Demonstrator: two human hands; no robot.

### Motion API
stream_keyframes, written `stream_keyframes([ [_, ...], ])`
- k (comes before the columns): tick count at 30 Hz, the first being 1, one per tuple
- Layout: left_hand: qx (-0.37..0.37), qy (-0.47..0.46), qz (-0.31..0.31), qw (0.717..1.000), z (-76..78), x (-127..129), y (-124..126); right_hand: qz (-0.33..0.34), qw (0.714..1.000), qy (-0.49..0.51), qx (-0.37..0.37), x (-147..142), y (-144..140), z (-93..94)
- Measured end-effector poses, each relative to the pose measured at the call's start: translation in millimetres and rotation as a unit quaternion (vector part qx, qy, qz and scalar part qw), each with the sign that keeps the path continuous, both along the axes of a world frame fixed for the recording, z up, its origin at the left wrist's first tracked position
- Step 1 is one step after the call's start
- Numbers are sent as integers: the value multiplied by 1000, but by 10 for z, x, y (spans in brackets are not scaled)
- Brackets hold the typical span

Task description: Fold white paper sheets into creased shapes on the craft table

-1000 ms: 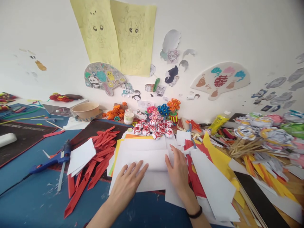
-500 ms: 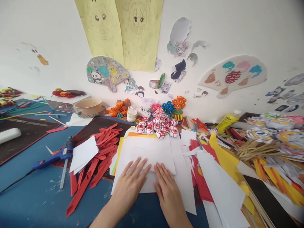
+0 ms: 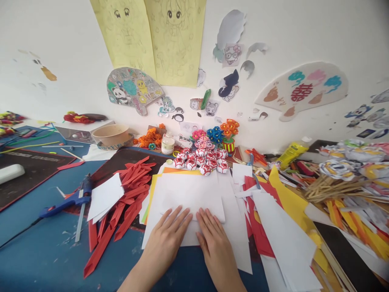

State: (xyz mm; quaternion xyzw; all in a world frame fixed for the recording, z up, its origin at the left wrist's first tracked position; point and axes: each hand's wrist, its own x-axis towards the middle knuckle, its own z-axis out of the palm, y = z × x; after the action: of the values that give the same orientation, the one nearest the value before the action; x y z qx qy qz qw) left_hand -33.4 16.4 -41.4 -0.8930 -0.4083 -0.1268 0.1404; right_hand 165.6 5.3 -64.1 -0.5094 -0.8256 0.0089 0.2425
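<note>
A folded white sheet of paper (image 3: 191, 192) lies on a stack of white and coloured paper in front of me. My left hand (image 3: 170, 231) rests flat on its near left part, fingers stretched out. Beside it, my right hand (image 3: 214, 237) lies flat on the near right part, fingers extended close together, thumb a little apart. Neither hand grips anything. Just beyond the sheet sits a cluster of red and white folded paper flowers (image 3: 202, 160). The near edge of the folded sheet is partly hidden under my fingers.
Folded red paper strips (image 3: 132, 202), small white sheets (image 3: 105, 196) and a blue glue gun (image 3: 74, 198) lie to the left. White paper strips (image 3: 282, 235), yellow paper (image 3: 282, 198) and a black-covered book (image 3: 346, 251) are on the right. A jar (image 3: 167, 144) stands behind.
My left hand has drawn slightly back toward me, its fingers now closer to the fold edge. My right hand stays nearly in place. The view has shifted slightly.
</note>
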Motion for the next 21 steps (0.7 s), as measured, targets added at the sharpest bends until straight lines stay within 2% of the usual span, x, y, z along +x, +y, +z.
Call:
stream_keyframes([
  [12,-3,12,15,1000,27,24,-18,-1,1000,-14,-11,20,-7,32],
  [21,-12,-14,16,1000,37,34,-32,1,999,-25,-23,34,-7,80],
])
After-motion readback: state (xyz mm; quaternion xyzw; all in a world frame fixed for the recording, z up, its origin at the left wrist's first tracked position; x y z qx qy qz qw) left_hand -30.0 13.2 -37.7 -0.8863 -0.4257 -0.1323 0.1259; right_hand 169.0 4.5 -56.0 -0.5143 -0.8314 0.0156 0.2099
